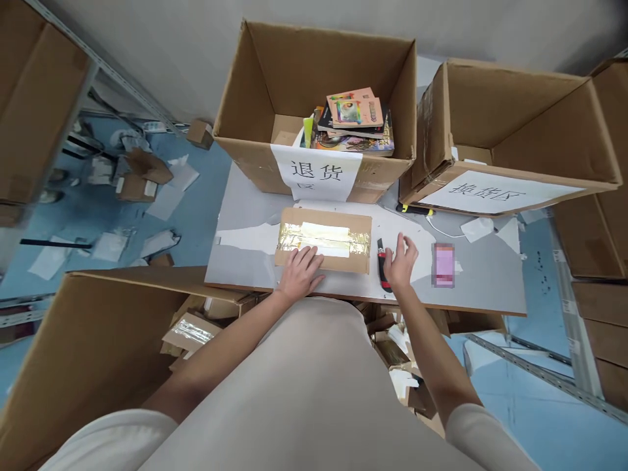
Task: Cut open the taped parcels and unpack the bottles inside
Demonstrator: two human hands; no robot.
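Observation:
A flat cardboard parcel, sealed with shiny tape over a white label, lies on the grey table. My left hand rests on its front left part, fingers stretched out. Just right of the parcel is a red and black utility knife, flat on the tabletop. Beside the knife, my right hand has its fingers apart and appears to hold nothing; its thumb is close to the knife, but I cannot tell whether they touch. A blurred-out pink rectangular item lies farther right.
Behind the parcel stands a large open carton with several books inside. Another open carton is to its right, a black and yellow tool before it. Below the table's left front, a big carton holds flattened boxes.

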